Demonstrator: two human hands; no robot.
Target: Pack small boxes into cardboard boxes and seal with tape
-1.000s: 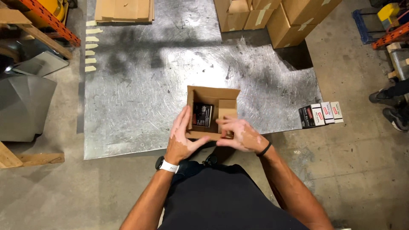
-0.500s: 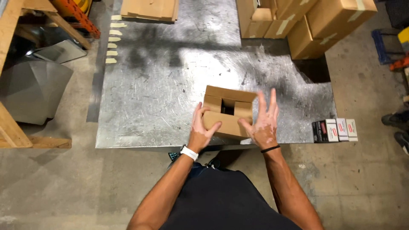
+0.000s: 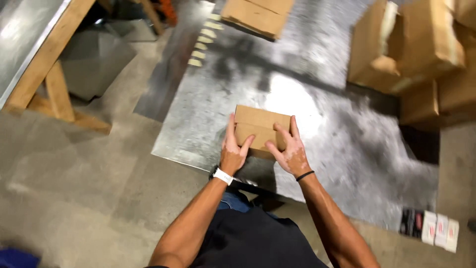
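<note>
1. While the person's dark-clad torso fills the six o'clock edge of the head view, both bare forearms reach up toward the centre of the scene.
2. Left hand (image 3: 233, 151), with a white-strapped watch (image 3: 222, 175) on its wrist, clasps the left side of a small cardboard box (image 3: 260, 124), thumb on its near face and fingers up its left edge.
3. Right hand (image 3: 291, 149), a thin black band (image 3: 304, 175) round its wrist, clasps the box's near right side, fingers spread over the top and front.
4. Both hands are thus closed on the box; its top flaps lie folded shut, and it sits at the centre of the view, over the near part of a grey metal sheet (image 3: 337, 129). Whether it rests on the sheet or is lifted I cannot tell.
5. At five o'clock, well apart from the hands, a row of small cartons (image 3: 430, 227), one dark and the others white, stands on the concrete floor (image 3: 74, 188) just beyond the sheet's near edge.
6. At ten o'clock a wooden frame (image 3: 49, 74) carries a shiny metal-topped desk, with a grey bin-like shape behind it.
7. At two o'clock, larger cardboard boxes (image 3: 411, 47) are stacked, blurred.
8. At twelve o'clock a flat stack of cardboard (image 3: 258, 15) lies on the sheet's far end, with a row of pale tape strips (image 3: 203, 39) to its left.
</note>
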